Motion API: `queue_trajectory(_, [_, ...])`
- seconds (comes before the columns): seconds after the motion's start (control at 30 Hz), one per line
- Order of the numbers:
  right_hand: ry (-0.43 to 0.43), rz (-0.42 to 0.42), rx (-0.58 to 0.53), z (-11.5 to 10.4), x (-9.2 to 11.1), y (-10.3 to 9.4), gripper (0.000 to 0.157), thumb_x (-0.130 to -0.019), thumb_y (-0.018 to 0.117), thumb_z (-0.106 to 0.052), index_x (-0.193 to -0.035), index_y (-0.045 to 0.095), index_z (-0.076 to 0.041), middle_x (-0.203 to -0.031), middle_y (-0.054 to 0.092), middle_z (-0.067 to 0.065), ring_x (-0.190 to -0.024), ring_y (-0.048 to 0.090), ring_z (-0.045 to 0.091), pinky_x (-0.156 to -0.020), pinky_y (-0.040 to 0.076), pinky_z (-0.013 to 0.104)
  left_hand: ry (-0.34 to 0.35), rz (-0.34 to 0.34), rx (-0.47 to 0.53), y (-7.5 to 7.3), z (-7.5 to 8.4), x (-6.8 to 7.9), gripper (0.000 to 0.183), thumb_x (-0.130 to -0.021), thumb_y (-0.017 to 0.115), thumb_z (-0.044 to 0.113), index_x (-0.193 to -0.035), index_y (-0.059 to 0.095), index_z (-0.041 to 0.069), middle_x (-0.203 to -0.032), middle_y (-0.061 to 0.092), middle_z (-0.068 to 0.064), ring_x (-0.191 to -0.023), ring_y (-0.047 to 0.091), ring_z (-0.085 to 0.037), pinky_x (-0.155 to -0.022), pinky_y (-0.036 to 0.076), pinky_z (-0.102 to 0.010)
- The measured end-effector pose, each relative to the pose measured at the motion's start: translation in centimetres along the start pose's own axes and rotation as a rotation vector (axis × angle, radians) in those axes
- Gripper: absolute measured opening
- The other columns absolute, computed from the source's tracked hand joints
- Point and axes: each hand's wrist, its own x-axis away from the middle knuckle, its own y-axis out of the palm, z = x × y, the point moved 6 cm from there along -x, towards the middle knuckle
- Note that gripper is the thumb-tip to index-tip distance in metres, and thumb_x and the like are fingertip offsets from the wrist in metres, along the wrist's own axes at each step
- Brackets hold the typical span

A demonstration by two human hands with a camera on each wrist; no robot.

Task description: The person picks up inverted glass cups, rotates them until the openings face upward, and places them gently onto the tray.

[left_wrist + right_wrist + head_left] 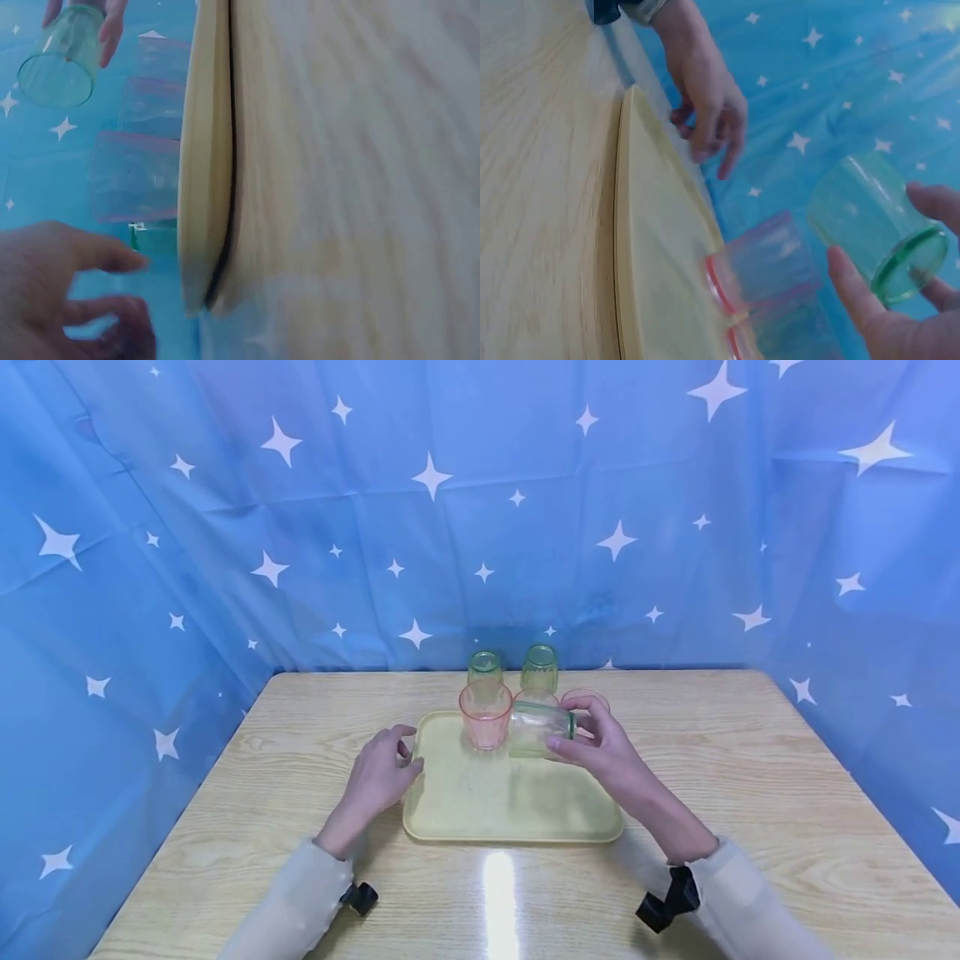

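Right hand [603, 750] has a green glass [538, 732] tipped sideways, fingers pinching it around the base, aloft over the tray [495, 810] near its far edge! Left hand [381, 770] hovers by the tray's left edge, fingers parted, loosely bent. Pink glasses [486, 727] line the tray's far edge; two more green glasses [539, 670] stand behind, near the table's [750, 760] far edge.

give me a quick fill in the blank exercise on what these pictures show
The ____ hand holds a green glass. The left hand holds ____. The left wrist view shows ____ pink glasses. The backdrop is ____ with white stars.

Missing words: right; nothing; three; blue
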Motion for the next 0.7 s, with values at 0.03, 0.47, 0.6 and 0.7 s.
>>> queue_trajectory(0.03, [0.006, 0.002, -0.006, 0.0, 0.1, 0.1, 0.046, -0.099, 0.068, -0.013, -0.137, 0.043, -0.012, -0.143, 0.04, 0.004, -0.111, 0.065, 0.014, -0.095, 0.061, 0.031, 0.021, 0.018, 0.036, -0.2, 0.4, 0.0, 0.048, -0.09, 0.074, 0.02, -0.135, 0.064, 0.006, -0.095, 0.066, -0.005, -0.073, 0.06, -0.015, -0.065, 0.049, -0.029])
queue_trajectory(0.47, [0.025, -0.029, -0.055, -0.8, 0.8, 2.2, 0.051, -0.095, 0.071, -0.011, -0.14, 0.047, -0.009, -0.128, 0.058, 0.007, -0.104, 0.071, 0.018, -0.091, 0.061, 0.032, 0.007, -0.386, 0.974, 2.0, 6.3, 2.4, 0.068, -0.095, 0.073, 0.016, -0.153, 0.042, 0.002, -0.146, 0.053, -0.025, -0.119, 0.067, -0.023, -0.1, 0.06, -0.035])
queue_trajectory(0.6, [0.023, -0.06, -0.076, -1.1, 1.1, 3.1, 0.053, -0.095, 0.071, -0.011, -0.142, 0.046, -0.009, -0.13, 0.058, 0.01, -0.103, 0.072, 0.019, -0.092, 0.061, 0.032, -0.066, -0.461, 1.18, 2.7, 7.6, 3.2, 0.077, -0.094, 0.073, 0.014, -0.158, 0.032, 0.003, -0.156, 0.04, -0.024, -0.124, 0.063, -0.023, -0.109, 0.055, -0.039])
queue_trajectory(0.7, [0.014, -0.077, -0.1, -1.1, 1.4, 3.7, 0.051, -0.094, 0.071, -0.01, -0.14, 0.047, -0.009, -0.132, 0.057, 0.011, -0.102, 0.073, 0.02, -0.092, 0.061, 0.032, -0.096, -0.474, 1.204, 3.1, 8.1, 3.6, 0.082, -0.091, 0.075, 0.013, -0.159, 0.03, 0.003, -0.157, 0.037, -0.021, -0.118, 0.064, -0.019, -0.11, 0.055, -0.04])
